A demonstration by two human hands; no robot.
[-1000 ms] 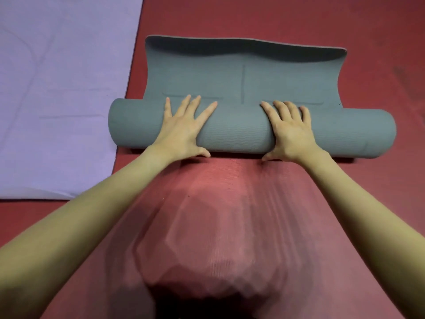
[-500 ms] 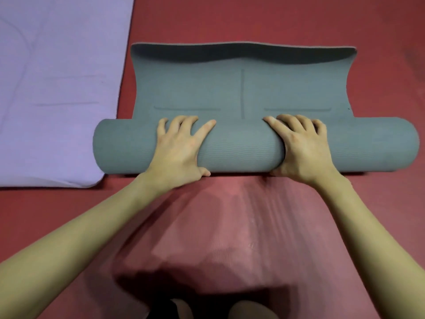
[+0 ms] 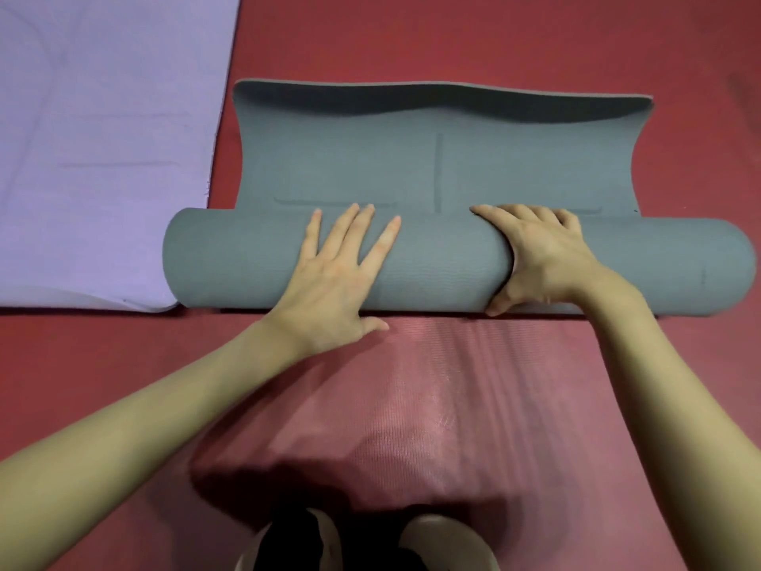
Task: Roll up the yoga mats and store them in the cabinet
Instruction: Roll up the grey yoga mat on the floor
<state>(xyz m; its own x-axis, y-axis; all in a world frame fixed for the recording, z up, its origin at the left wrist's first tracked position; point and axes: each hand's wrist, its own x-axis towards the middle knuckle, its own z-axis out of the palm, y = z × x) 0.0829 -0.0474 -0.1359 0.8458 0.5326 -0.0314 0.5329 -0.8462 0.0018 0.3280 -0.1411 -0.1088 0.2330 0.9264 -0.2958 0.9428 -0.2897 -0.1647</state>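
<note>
The left hand (image 3: 337,278) is lying flat with fingers spread on the rolled part of the grey-green yoga mat (image 3: 444,265), while the right hand (image 3: 539,257) is curling over the roll, thumb tucked at its near side. The mat's unrolled stretch is lying beyond on the red floor (image 3: 453,35), far edge curling up. A purple mat (image 3: 103,138) is lying flat just left, its corner touching the roll's left end, and two shoes (image 3: 444,541) are showing at the bottom edge.

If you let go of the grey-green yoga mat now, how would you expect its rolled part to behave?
The grey-green yoga mat would probably loosen: it looks springy, its far edge curling up. Being round, it may roll across the red floor.
</note>
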